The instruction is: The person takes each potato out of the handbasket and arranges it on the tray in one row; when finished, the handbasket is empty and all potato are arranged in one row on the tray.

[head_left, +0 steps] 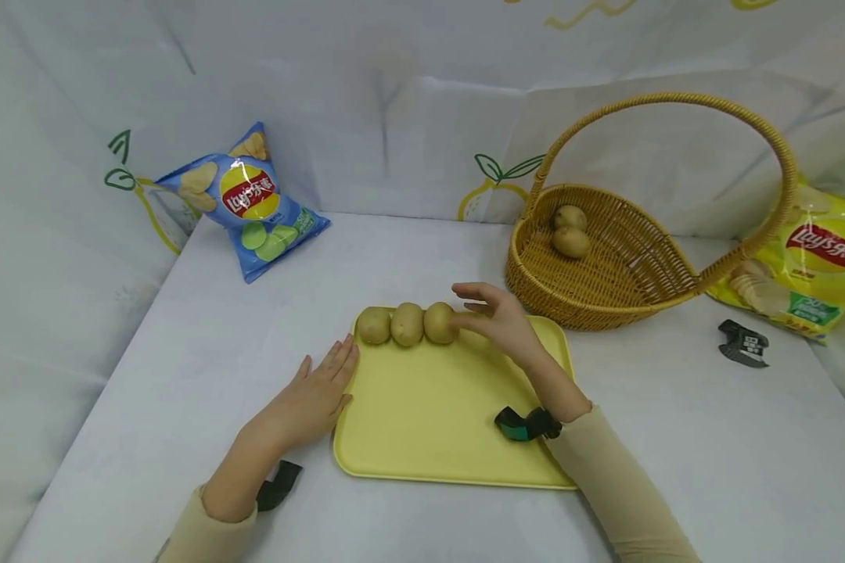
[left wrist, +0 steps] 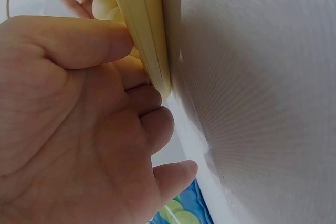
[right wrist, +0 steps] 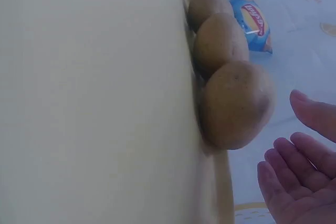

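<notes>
Showed three potatoes (right wrist: pixel 221 45) in a close row along a tray edge (right wrist: pixel 223 192), with the right hand (right wrist: pixel 310 192) apart from the nearest and a blue bag (right wrist: pixel 254 23) beyond.

1. Yellow tray (head_left: pixel 422 414): rectangular, rounded corners, low raised rim; lies flat. Left hand (head_left: pixel 311 400) touches its left edge, thumb and fingertips at the rim.
2. Left potato (head_left: pixel 374 326): whole, skin on, light brown, rounded; lies in the tray's far left corner.
3. Middle potato (head_left: pixel 407 325): whole, skin on, slightly elongated, long axis running from near to far; sits against the left potato.
4. Right potato (head_left: pixel 436 323): whole, skin on, plump; a darker patch shows on its surface in the right wrist view. Completes a row along the far rim. Right hand (head_left: pixel 498 322) is just beside it, fingers spread, gripping nothing.
</notes>
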`<state>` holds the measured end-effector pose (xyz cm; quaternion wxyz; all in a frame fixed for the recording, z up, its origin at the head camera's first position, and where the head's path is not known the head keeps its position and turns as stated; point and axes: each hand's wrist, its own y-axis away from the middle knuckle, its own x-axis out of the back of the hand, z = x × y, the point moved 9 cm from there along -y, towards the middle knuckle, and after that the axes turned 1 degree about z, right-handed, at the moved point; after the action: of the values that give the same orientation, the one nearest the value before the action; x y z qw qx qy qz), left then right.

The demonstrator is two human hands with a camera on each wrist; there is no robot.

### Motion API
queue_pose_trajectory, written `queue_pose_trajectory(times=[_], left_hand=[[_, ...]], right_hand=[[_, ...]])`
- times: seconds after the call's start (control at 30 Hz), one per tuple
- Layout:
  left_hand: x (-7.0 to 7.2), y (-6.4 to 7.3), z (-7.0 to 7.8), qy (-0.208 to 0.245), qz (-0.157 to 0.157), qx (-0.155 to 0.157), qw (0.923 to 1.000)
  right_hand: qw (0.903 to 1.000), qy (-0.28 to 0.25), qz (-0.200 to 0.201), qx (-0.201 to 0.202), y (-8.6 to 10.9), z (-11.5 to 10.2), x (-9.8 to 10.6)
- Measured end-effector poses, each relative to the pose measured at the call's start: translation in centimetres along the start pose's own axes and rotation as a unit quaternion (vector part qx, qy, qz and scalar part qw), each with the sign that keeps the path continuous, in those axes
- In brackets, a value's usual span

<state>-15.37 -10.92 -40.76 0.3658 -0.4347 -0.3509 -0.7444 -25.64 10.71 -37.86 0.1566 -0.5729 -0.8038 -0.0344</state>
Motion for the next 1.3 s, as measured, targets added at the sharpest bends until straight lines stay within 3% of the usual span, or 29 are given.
queue_pose_trajectory(times=[0.13,0.33,0.73,0.93,1.17,1.3], left_hand=[[-0.1,-0.2,-0.1,0.0,-0.003,0.002,1.0],[-0.2,-0.5,-0.2,-0.004,-0.005,0.005,1.0],[-0.3,-0.5,-0.2,0.0,-0.006,0.01,0.9999],[-0.3,-0.3,-0.2,0.001,-0.003,0.007,1.0],[-0.2,0.0,0.0,0.001,-0.001,0.005,1.0],[-0.2,0.1,0.1,0.009,0.001,0.008,0.9999]], right_hand=[[0.9997,-0.001,0.019,0.013,-0.5,-0.8,1.7],[0.9988,0.022,0.044,-0.003,-1.2,-2.2,5.2],[0.9881,0.082,0.129,-0.015,-2.4,-5.7,15.1],[0.9765,0.143,0.143,-0.075,-3.0,-4.7,19.2],[0.9766,0.113,0.145,-0.111,-4.0,-3.1,21.7],[0.9748,0.125,0.141,-0.119,-4.6,-1.9,22.5]])
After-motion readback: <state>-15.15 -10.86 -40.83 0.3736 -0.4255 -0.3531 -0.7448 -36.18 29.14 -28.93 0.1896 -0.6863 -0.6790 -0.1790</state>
